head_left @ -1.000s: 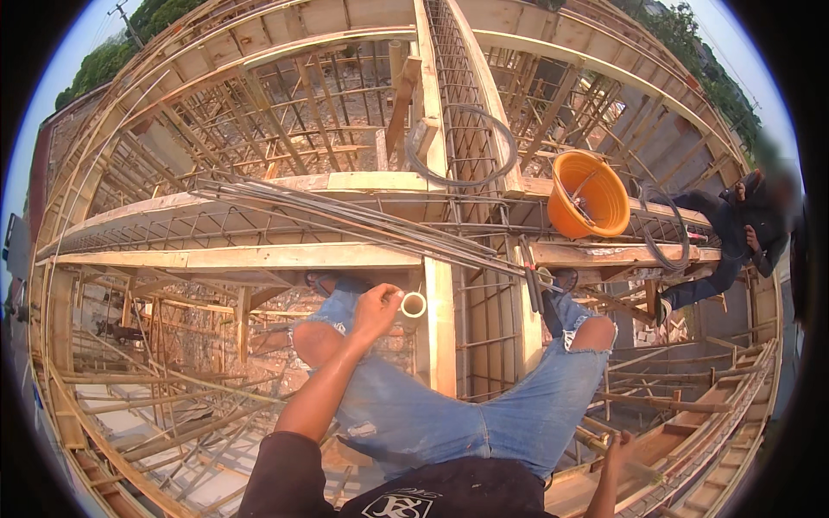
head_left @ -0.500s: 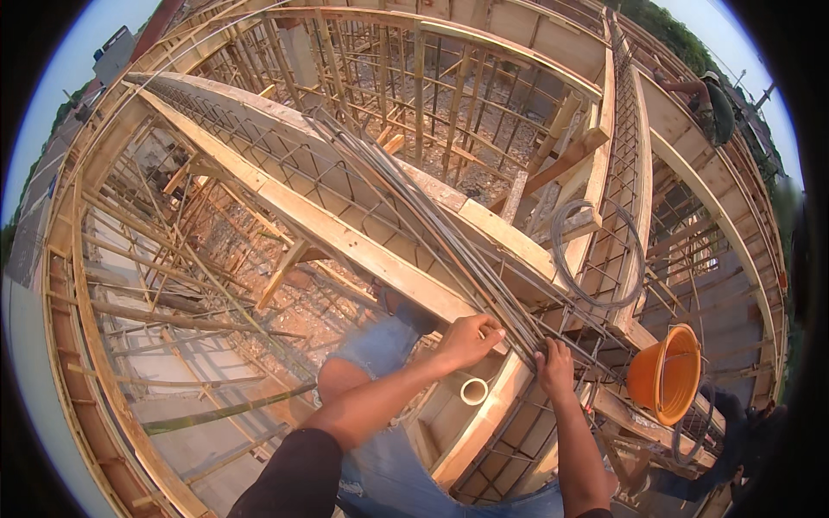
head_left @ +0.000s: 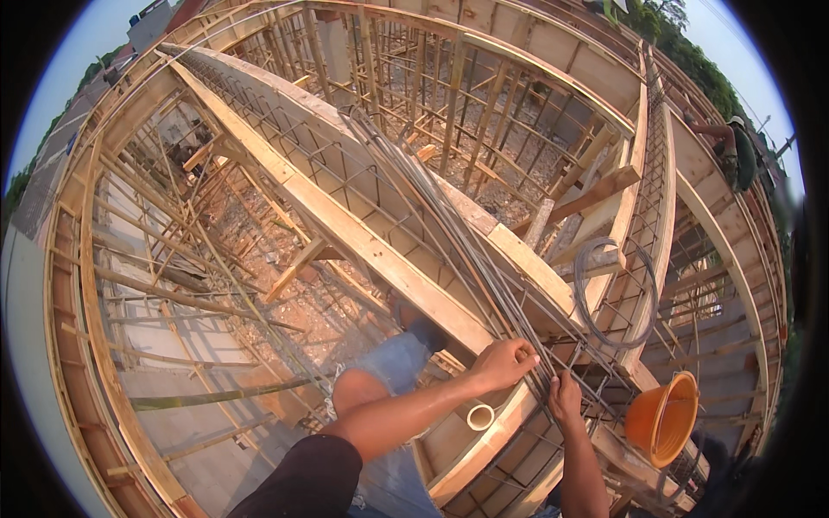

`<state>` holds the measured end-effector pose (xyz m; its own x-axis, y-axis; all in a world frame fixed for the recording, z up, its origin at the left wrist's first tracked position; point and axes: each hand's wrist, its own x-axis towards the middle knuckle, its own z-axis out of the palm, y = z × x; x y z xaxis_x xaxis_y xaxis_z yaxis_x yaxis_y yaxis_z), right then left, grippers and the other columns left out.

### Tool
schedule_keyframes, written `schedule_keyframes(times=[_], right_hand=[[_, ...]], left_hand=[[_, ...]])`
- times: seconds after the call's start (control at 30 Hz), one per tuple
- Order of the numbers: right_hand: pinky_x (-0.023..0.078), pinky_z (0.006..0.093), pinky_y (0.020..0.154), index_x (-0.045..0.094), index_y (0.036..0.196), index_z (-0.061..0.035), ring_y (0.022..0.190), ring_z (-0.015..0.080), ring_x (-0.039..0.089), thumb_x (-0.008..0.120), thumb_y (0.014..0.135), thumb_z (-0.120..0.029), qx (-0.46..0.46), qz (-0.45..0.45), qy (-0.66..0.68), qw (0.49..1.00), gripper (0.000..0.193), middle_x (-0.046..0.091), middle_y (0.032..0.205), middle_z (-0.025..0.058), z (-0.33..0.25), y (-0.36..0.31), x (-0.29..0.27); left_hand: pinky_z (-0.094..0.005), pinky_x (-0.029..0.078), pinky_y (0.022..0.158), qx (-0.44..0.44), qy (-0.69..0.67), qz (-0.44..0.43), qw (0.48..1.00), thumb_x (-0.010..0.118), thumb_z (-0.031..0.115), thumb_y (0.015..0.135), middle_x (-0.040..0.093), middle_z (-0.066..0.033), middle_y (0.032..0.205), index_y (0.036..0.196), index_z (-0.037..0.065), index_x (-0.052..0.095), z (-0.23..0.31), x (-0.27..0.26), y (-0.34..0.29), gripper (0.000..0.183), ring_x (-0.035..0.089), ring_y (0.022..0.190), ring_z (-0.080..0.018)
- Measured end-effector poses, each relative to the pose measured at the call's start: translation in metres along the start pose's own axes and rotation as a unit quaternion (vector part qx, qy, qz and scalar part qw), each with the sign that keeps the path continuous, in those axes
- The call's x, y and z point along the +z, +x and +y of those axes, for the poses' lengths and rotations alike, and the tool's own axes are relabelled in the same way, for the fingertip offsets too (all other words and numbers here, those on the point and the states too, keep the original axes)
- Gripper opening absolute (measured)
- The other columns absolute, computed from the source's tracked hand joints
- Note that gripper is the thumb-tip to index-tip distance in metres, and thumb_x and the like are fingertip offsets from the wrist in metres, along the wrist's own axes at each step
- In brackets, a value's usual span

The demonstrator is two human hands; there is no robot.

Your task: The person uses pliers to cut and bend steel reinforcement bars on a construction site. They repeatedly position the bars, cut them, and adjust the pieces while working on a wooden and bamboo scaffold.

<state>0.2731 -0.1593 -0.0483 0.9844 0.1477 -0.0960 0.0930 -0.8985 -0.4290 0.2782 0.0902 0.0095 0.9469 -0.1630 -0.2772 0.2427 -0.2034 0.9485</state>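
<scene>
Bundle of long, thin, grey-brown steel rods (head_left: 473, 268): lying slantwise over the formwork trough, near portion running in between both hands.

Bare left hand (head_left: 505, 364): palm down at left edge of bundle; thumb and fingertips drawn close together. Unclear if pinching a rod or merely beside one.

Bare right hand (head_left: 565, 397): just across on the right side, fingers curled toward the rods. Contact or firm hold not possible to make out.

Handling of rods: probably best one at a time. Separate a single rod with left fingertips, steady the rest with right. Lift slightly before sliding, to avoid dragging neighbours along.

Rusty brown steel rebar cage (head_left: 337, 164): set between pale timber boards, beneath and beside the bundle. Likely snag point; keep rod ends clear of the crossbars.

Pale cream ring-shaped piece (head_left: 469, 420): just below left wrist. Watch for knocking with forearm.

Orange round plastic bucket (head_left: 643, 423): right of right hand, tilted in view. Avoid swinging rods that way.

Grey coil of thin wire (head_left: 578, 285): beyond both hands, over the adjoining trough. Keep from tangling.
</scene>
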Motion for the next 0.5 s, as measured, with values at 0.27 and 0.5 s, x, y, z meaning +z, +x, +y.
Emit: schedule_keyframes(times=[0.27, 0.5], right_hand=[[0.044, 0.0408, 0.055, 0.062, 0.087, 0.0017, 0.056, 0.0323, 0.059, 0.057, 0.093, -0.027, -0.048, 0.031, 0.012, 0.998, 0.029, 0.057, 0.062, 0.0206, -0.025, -0.008, -0.010], [0.038, 0.0314, 0.050, 0.063, 0.076, 0.0025, 0.054, 0.0105, 0.047, 0.055, 0.096, -0.038, 0.026, -0.067, 0.161, 0.984, 0.046, 0.048, 0.053, 0.0038, -0.025, -0.034, -0.014]], left_hand=[[-0.0345, 0.052, 0.068, 0.022, -0.002, 0.034, 0.999, 0.067, 0.035, 0.085, 0.070, -0.0109, 0.082, 0.098, 0.003, 0.066, -0.005, -0.001, 0.003, 0.034, 0.067, 0.073, -0.0230], [-0.0346, 0.051, 0.077, 0.071, -0.069, 0.256, 0.962, 0.066, 0.033, 0.087, 0.064, -0.0151, 0.102, 0.115, -0.001, 0.057, -0.017, 0.001, 0.016, 0.045, 0.063, 0.089, -0.0227]])
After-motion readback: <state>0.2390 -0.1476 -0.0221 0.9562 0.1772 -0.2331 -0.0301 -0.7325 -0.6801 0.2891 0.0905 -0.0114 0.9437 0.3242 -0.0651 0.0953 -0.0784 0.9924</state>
